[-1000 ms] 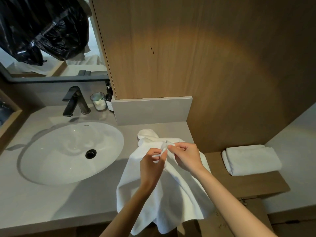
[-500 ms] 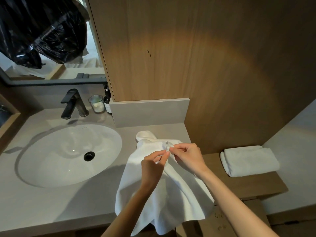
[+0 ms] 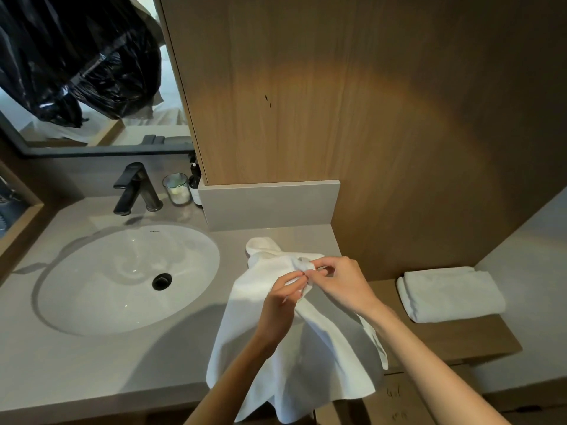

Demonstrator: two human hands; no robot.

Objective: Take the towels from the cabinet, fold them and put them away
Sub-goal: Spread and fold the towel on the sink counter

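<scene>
Towel (image 3: 294, 357), white, unfolded: it hangs in front of you over the near edge of the countertop (image 3: 92, 363), its lower hem loose and its top bunched between your hands. Left hand (image 3: 280, 305): fingers curled, pinching the towel's upper edge. Right hand (image 3: 343, 283): thumb and fingertips nipping the same corner, touching the left. Risk, by judgement: both pinches sit on one small bunch of cloth, so if you draw the hands apart without finding a true corner, the fold will likely start skewed, or the cloth may slip free and drop off the counter edge. Sink (image 3: 61, 302): just left of the towel; a trailing hem could dip into a damp basin. Folded towel (image 3: 451, 294): farther right, lying on the wooden shelf (image 3: 460, 342). Faucet (image 3: 135, 188) and glass jar (image 3: 176, 188): behind the sink, well apart.
</scene>
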